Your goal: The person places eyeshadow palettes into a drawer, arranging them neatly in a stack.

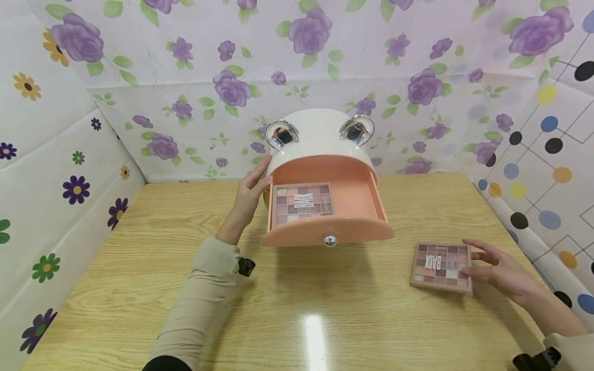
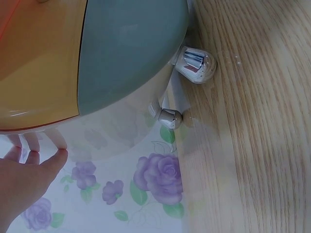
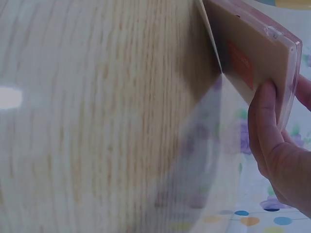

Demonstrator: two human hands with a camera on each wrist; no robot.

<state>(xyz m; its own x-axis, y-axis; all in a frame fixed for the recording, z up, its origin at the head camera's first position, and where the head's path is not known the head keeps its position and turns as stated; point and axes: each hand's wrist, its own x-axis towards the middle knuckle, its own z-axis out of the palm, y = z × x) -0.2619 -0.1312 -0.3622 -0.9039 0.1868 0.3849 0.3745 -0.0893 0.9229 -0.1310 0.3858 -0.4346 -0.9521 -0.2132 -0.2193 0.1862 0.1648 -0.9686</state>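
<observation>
A white, rounded drawer cabinet (image 1: 320, 126) with two shiny round eyes stands at the back middle of the table. Its peach drawer (image 1: 357, 193) is pulled out, and one eyeshadow palette (image 1: 301, 203) lies in the drawer's left half. My left hand (image 1: 246, 201) rests on the cabinet's left side; in the left wrist view its fingers touch the white casing. On the right, my right hand (image 1: 498, 273) pinches a second eyeshadow palette (image 1: 441, 268) by its right edge. The right wrist view shows this palette's underside (image 3: 248, 48) tilted up from the table, its far edge low against the surface.
Lower down, the cabinet has a yellow front (image 2: 41, 68) and a teal front (image 2: 131, 53), with chrome feet (image 2: 197, 65) on the wood table (image 1: 139, 288). Flowered sheeting (image 1: 185, 67) hangs right behind the cabinet, and a dotted sheet (image 1: 547, 170) borders the right.
</observation>
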